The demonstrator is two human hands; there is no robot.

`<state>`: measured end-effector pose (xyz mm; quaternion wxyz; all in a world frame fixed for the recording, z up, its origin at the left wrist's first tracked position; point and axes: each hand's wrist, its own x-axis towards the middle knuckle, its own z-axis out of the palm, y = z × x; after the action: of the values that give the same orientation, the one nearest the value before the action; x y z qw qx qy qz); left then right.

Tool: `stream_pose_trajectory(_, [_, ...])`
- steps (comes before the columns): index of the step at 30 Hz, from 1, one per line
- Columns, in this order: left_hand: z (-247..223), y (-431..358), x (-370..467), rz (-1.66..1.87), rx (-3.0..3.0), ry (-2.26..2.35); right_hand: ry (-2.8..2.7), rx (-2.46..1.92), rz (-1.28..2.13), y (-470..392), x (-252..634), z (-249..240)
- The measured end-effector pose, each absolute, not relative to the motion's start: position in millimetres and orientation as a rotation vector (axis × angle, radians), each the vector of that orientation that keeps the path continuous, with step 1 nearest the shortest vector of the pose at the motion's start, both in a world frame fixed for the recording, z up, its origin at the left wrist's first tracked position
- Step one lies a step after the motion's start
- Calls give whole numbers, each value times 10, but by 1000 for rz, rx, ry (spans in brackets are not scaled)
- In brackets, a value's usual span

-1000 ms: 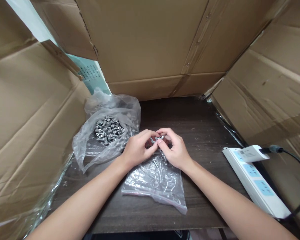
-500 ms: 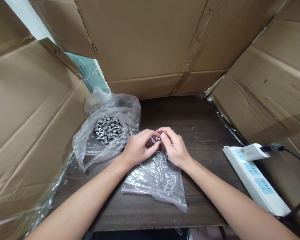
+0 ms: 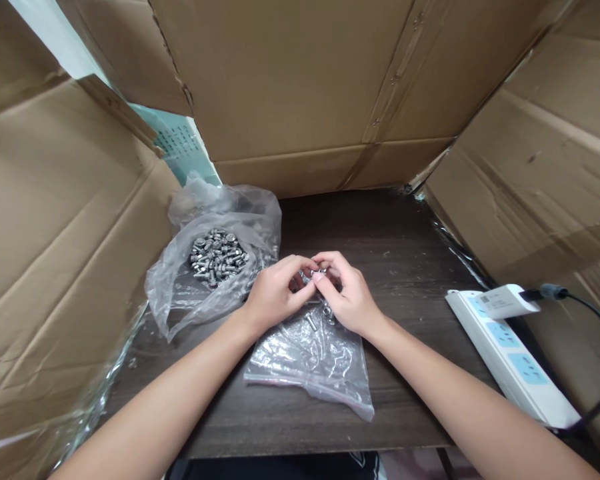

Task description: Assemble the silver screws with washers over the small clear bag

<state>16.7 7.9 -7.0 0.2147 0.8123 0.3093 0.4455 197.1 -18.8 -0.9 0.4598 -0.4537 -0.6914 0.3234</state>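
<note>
My left hand (image 3: 279,292) and my right hand (image 3: 349,291) meet at their fingertips over a clear zip bag (image 3: 310,363). Pinched between them is a small shiny metal bolt (image 3: 319,272), mostly covered by the fingers; whether a nut is on it I cannot tell. Both hands are closed, with thumbs and forefingers curled in. Below the fingers, a loose bolt (image 3: 311,323) lies on the zip bag, and a nut (image 3: 327,311) shows beside my right palm. More metal pieces under the hands are partly hidden.
Left of my hands, an open plastic bag (image 3: 160,293) holds a heap of flanged bolts (image 3: 219,257). A white power strip (image 3: 510,360) with a plugged-in adapter (image 3: 507,302) lies at right. Cardboard walls (image 3: 300,87) surround the dark wooden table (image 3: 410,253).
My right thumb has shifted slightly left and over the bolt, covering more of it. The nut beside my right palm shows more plainly. The bags stay where they were.
</note>
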Motion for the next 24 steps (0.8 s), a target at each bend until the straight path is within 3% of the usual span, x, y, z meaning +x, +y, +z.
stream_pose_trajectory(24, [-66, 67, 161, 1224, 2258, 867, -1681, -1087, 830, -198, 1986, -5])
